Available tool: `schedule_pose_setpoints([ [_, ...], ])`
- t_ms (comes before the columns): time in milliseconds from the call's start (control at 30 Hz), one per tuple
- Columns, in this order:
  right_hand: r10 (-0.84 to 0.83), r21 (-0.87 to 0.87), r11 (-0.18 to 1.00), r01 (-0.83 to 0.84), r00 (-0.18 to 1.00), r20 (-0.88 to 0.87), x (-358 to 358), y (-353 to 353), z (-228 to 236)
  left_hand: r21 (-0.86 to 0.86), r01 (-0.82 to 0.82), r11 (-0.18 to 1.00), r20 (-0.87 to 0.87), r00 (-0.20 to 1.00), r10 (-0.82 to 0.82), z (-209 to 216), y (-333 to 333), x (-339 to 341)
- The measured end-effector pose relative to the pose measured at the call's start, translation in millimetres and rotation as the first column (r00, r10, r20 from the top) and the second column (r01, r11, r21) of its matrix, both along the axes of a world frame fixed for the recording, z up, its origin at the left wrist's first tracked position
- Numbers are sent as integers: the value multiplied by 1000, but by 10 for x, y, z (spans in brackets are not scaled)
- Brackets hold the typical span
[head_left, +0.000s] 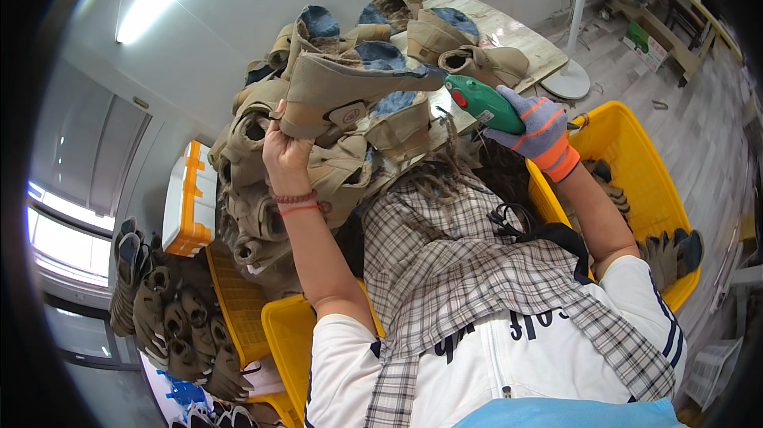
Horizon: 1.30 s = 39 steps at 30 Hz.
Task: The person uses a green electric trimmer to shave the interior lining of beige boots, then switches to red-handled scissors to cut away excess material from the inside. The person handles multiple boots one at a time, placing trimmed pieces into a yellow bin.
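Note:
My bare left hand (288,159) is closed on the edge of a tan fabric shoe upper (322,96) and holds it up over the table. A green handheld power tool (486,104) with a red button is gripped in my right hand (542,132), which wears a grey and orange glove. The tool's dark front end meets the pointed right end of the held upper; whether it touches there I cannot tell. Around and behind my left hand lies a heap of similar tan uppers (258,130), some showing blue lining. Loose fabric strips (451,150) hang at the table's near edge.
A yellow basket (664,166) with shoe uppers stands at my right. Another yellow basket (286,340) is low at my left, near more piled uppers (187,325) and a white-and-orange box (189,197). A fan stand (568,78) rises beyond the marbled table (517,34).

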State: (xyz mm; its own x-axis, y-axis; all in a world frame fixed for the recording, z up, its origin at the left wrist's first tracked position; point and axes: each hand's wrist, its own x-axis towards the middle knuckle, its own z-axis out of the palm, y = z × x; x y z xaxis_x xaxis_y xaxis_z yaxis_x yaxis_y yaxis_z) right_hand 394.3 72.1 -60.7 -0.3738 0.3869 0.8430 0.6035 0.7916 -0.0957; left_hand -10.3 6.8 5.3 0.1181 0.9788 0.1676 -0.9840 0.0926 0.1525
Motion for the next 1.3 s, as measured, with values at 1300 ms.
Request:
schedule_pose_setpoints([
  [1300,182,-48,981,-190,974,-131,-310,43,161,-78,-4,997,-49,999,1,52,158,344],
])
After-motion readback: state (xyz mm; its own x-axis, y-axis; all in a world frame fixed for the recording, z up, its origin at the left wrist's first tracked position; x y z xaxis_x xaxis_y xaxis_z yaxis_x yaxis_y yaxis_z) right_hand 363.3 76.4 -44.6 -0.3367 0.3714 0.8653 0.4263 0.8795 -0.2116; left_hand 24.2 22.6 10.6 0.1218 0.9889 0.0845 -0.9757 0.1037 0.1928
